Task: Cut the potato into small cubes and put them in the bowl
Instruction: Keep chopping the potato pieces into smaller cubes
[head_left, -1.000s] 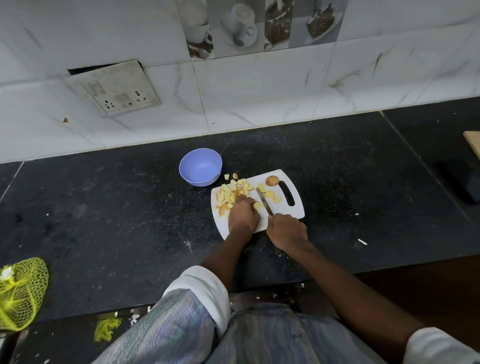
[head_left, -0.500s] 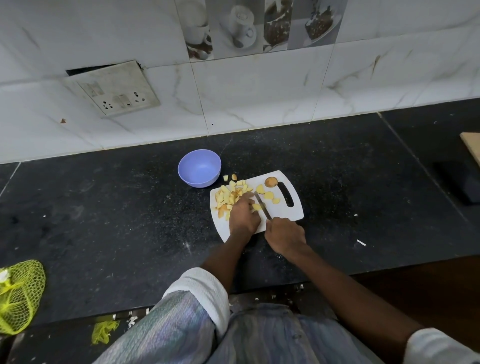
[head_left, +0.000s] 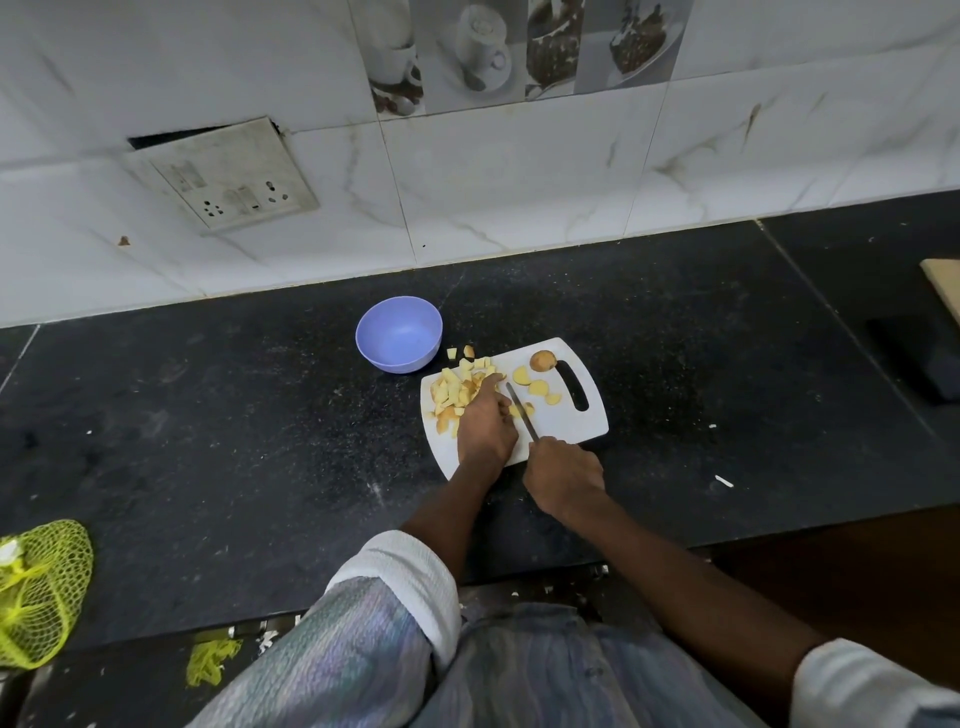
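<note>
A white cutting board (head_left: 563, 434) lies on the black counter. A pile of potato cubes (head_left: 457, 389) covers its left part; a few slices (head_left: 537, 387) and a brown potato end (head_left: 542, 360) lie nearer the handle slot. My left hand (head_left: 485, 423) rests on the board with its fingers holding down a small potato piece (head_left: 516, 410) beside the blade. My right hand (head_left: 563, 475) grips the handle of a knife (head_left: 521, 410), whose blade points away from me across the board. The lilac bowl (head_left: 399, 333) stands just behind the board's left corner and looks empty.
A tiled wall with a socket plate (head_left: 223, 179) runs behind the counter. A yellow mesh bag (head_left: 39, 592) lies at the left near the counter edge. A dark object (head_left: 919, 358) and a wooden board edge (head_left: 943, 283) sit at the far right.
The knife blade has shifted slightly against the piece under my left fingers. Both hands stay in nearly the same place on the board.
</note>
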